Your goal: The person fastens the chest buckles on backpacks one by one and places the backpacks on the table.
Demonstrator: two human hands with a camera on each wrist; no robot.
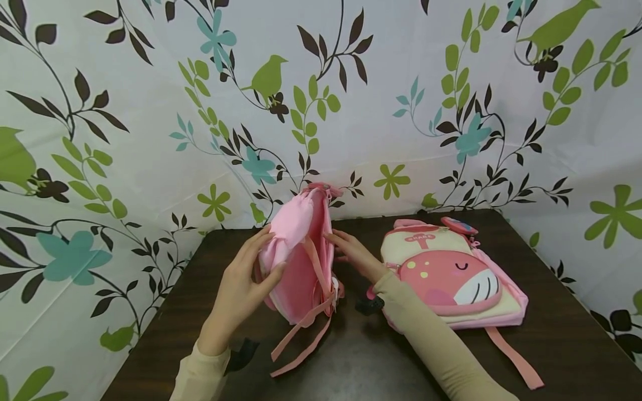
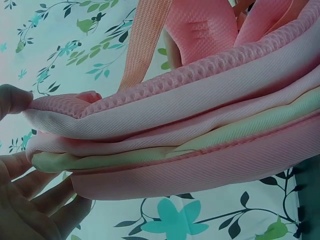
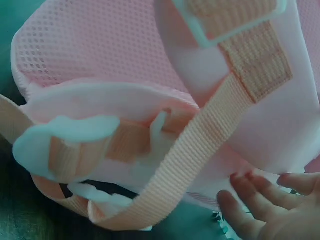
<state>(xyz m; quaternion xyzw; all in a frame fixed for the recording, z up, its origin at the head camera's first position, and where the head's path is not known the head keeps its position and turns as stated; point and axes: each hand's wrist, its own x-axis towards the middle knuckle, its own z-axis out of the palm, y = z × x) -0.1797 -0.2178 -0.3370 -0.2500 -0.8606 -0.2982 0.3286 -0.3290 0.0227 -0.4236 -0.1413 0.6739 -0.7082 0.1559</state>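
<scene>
A pink backpack [image 1: 303, 262] stands edge-on in the head view, its peach webbing straps [image 1: 306, 334] trailing onto the table. My left hand [image 1: 246, 284] grips its left side; in the left wrist view the thumb lies on one edge of the backpack [image 2: 165, 115] and the fingers spread along the opposite face. On the other side, my right hand [image 1: 358, 256] touches the right edge with fingers extended. The right wrist view shows those fingers [image 3: 260, 197] beside a padded shoulder strap [image 3: 270, 130] and a pale plastic buckle [image 3: 35, 150].
A second pink and cream backpack [image 1: 441, 273] with a whale face lies on the right of the dark table [image 1: 371, 356], one strap [image 1: 516, 359] reaching toward the front. Behind the table hangs a white cloth [image 1: 351, 139] printed with leaves and birds.
</scene>
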